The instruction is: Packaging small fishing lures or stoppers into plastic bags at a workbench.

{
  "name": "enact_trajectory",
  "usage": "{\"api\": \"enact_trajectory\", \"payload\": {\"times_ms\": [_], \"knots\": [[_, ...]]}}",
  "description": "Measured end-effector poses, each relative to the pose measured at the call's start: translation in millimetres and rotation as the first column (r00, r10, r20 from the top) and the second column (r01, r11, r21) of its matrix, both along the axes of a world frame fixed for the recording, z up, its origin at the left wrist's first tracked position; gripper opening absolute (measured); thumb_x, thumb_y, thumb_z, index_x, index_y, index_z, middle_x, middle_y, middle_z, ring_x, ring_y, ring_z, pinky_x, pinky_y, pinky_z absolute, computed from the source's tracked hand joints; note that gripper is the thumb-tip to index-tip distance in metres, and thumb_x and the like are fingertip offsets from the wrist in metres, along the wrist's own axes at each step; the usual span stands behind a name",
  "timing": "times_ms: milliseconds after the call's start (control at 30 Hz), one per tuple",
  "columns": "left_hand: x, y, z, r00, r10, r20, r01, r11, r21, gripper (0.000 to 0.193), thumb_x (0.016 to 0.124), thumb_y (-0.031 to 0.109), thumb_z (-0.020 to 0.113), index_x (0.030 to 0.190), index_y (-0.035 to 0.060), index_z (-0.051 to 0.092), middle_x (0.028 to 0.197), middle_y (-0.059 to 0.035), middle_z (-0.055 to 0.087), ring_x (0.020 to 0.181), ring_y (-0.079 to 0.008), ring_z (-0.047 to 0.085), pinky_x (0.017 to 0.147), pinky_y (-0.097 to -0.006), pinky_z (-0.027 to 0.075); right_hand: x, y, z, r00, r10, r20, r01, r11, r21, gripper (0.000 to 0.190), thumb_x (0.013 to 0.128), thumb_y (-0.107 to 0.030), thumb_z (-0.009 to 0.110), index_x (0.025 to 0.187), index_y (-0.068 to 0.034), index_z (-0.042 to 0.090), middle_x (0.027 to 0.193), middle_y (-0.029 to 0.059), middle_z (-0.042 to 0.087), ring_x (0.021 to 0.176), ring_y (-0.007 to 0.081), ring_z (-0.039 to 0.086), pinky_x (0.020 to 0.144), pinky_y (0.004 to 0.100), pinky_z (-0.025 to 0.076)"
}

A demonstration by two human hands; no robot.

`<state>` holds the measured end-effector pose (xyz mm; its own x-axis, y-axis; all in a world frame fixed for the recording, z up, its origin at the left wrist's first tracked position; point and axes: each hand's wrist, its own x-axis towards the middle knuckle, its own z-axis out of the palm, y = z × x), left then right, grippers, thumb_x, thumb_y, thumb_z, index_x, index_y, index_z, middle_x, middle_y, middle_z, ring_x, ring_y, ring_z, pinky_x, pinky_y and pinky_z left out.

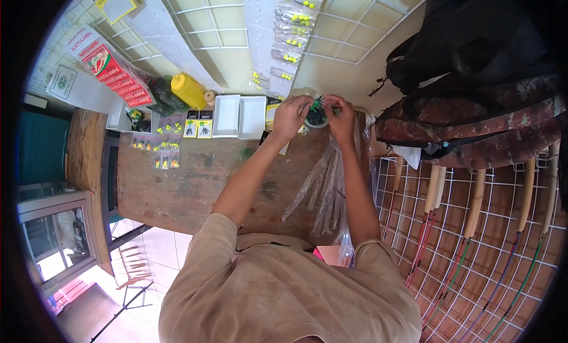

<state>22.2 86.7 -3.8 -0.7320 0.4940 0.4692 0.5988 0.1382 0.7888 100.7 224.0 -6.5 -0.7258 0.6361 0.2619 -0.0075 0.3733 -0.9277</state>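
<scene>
My left hand (290,116) and my right hand (341,117) meet at the far side of the wooden table. Their fingertips pinch a small bunch of green and black pieces (316,105), too small to make out exactly. Directly under the bunch sits a round clear tub (317,125) with dark contents, partly hidden by the fingers. By my left wrist, yellow and black printed cards (272,110) lie partly covered. Long clear plastic strips (327,183) hang down beneath my right forearm.
Two white trays (226,117) stand left of my hands, near small carded packets (198,125) and a yellow bottle (188,91). Bags of bright floats (167,143) lie further left on the wooden table (199,187). A camouflage bag (461,125) bulges at the right, above a wire grid (457,219).
</scene>
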Motion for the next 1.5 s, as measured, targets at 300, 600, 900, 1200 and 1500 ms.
{"api": "enact_trajectory", "payload": {"times_ms": [300, 600, 900, 1200, 1500], "knots": [[1, -1, -24, 0.997, 0.026, -0.076, -0.037, 0.989, -0.146, 0.016, 0.083, 0.012, 0.065, 0.099, 0.0073, 0.063, 0.089, -0.0124, 0.066, 0.076, -0.0294, 0.063, 0.067, -0.0390, 0.051, -7, 9, -27, 0.997, 0.019, 0.080, -0.030, 0.989, 0.144, 0.021, 0.074, -0.002, 0.069, 0.095, -0.008, 0.068, 0.084, 0.0067, 0.068, 0.080, 0.0235, 0.062, 0.083, 0.0345, 0.044], [4, -6, -33, 0.988, -0.116, -0.106, 0.058, 0.894, -0.444, 0.019, 0.082, 0.024, 0.067, 0.093, 0.0093, 0.066, 0.097, -0.0063, 0.061, 0.098, -0.0279, 0.057, 0.080, -0.0404, 0.050, -7, 7, -27, 0.968, -0.061, 0.243, -0.087, 0.829, 0.553, 0.015, 0.076, -0.007, 0.064, 0.089, -0.013, 0.070, 0.091, 0.0083, 0.065, 0.093, 0.0319, 0.051, 0.086, 0.0400, 0.042], [-3, -2, -37, 0.996, -0.084, 0.039, 0.092, 0.935, -0.341, 0.011, 0.082, 0.016, 0.065, 0.090, 0.0086, 0.068, 0.093, -0.0070, 0.066, 0.091, -0.0276, 0.060, 0.076, -0.0391, 0.050, 17, 7, -13, 0.959, 0.108, 0.261, -0.235, 0.818, 0.524, 0.019, 0.073, -0.009, 0.067, 0.090, -0.016, 0.071, 0.097, 0.0058, 0.061, 0.100, 0.0310, 0.047, 0.092, 0.0417, 0.038], [-4, -4, -22, 0.961, -0.069, 0.268, 0.146, 0.950, -0.277, 0.019, 0.084, 0.014, 0.065, 0.101, 0.0060, 0.064, 0.089, -0.0098, 0.067, 0.079, -0.0263, 0.061, 0.071, -0.0358, 0.049, 15, 5, -18, 0.933, 0.081, 0.352, -0.248, 0.850, 0.464, 0.015, 0.076, -0.012, 0.070, 0.091, -0.014, 0.072, 0.092, 0.0064, 0.066, 0.097, 0.0293, 0.050, 0.091, 0.0395, 0.039], [1, -9, -32, 0.982, -0.098, 0.161, 0.136, 0.960, -0.244, 0.036, 0.080, 0.018, 0.071, 0.112, 0.0084, 0.058, 0.090, -0.0052, 0.067, 0.077, -0.0219, 0.059, 0.072, -0.0340, 0.049, 14, 9, -21, 0.970, 0.108, 0.219, -0.172, 0.938, 0.300, 0.010, 0.081, -0.012, 0.066, 0.088, -0.008, 0.072, 0.090, 0.0090, 0.069, 0.088, 0.0279, 0.055, 0.083, 0.0365, 0.042]]}}
